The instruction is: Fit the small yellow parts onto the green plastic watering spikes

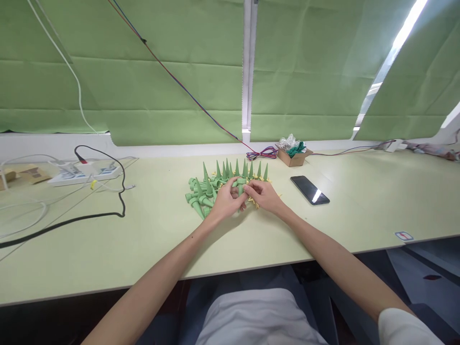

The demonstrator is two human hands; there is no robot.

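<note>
A big pale table (108, 249) holds a heap of green spikes (200, 189) in the middle. The left hand (226, 199) curls its fingers around one green spike (241, 181) (fat end up), and the right hand (265, 194) pinches its fingers together at the right side; what they pinch is hidden. Little yellow bits (255, 202) lie near.

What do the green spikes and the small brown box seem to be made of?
Green spikes: probably plastic with a matte finish, given their even colour and repeated, moulded-looking shapes. Brown box: likely cardboard, judging by its dull, plain sides.
</note>
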